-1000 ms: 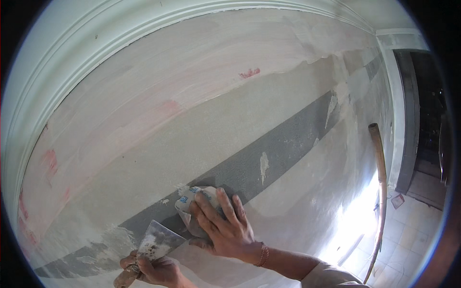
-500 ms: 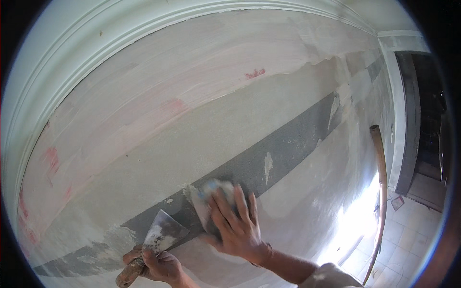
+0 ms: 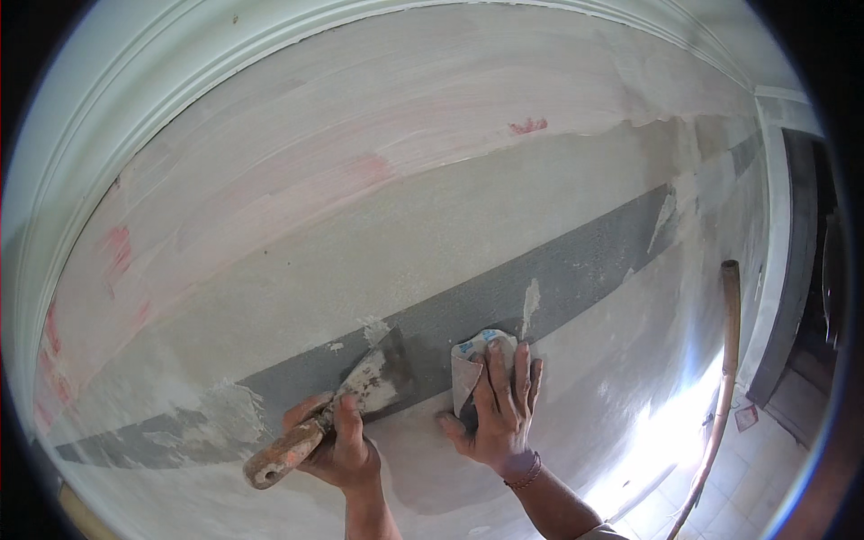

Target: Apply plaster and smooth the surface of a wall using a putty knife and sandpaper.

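My left hand (image 3: 346,450) is closed round the worn wooden handle of a putty knife (image 3: 382,378). Its wide, stained metal blade points up and to the right, in front of the dark grey band (image 3: 594,265) on the wall. To the right of the blade, my right hand (image 3: 502,409) lies with its fingers stretched over a folded piece of sandpaper (image 3: 463,378), pressing it to the wall at the band's lower edge. The sandpaper's pale back bears blue marks; the fingers cover much of it.
Rough patches of filler (image 3: 229,414) and reddish smears (image 3: 117,247) mark the plastered wall (image 3: 360,243). White moulding (image 3: 144,99) runs along the top. At the right, a bent wooden pole (image 3: 727,342) stands near a doorway (image 3: 796,270), with bright light low on the wall beside it.
My right hand and the sandpaper have shifted to the right; the hand was blurred before and is sharp now. My left hand has lifted the putty knife up and right.
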`<state>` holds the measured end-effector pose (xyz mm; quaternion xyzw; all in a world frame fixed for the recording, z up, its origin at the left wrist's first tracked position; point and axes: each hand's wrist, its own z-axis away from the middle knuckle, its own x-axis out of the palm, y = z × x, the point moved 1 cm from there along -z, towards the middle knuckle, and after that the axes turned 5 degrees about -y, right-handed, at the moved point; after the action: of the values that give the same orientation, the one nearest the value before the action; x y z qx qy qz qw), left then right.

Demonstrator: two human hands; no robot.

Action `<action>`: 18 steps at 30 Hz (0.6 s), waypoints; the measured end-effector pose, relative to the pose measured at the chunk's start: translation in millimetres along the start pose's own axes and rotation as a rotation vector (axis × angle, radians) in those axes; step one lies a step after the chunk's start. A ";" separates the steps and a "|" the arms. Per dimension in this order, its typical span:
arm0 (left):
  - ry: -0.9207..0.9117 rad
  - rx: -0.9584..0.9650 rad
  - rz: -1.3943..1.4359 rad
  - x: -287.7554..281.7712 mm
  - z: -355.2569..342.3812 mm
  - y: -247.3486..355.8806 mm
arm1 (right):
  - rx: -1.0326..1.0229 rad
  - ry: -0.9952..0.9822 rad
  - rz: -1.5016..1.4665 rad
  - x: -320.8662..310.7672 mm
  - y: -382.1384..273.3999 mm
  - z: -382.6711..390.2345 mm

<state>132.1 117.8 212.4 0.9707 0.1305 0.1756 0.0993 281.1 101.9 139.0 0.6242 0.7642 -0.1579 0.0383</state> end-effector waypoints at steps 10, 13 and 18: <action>0.092 0.047 -0.026 -23.9 -4.6 -11.7 | -0.005 -0.004 -0.012 0.3 5.6 0.4; 0.055 -0.094 0.174 -24.6 -3.5 -13.6 | -0.024 0.000 -0.006 0.8 7.3 3.7; -0.033 0.035 0.063 -5.1 5.2 4.4 | -0.041 0.004 -0.029 0.0 7.8 3.2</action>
<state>130.4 111.5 207.0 0.9787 0.1013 0.1601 0.0790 288.2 102.2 134.5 0.6126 0.7762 -0.1415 0.0474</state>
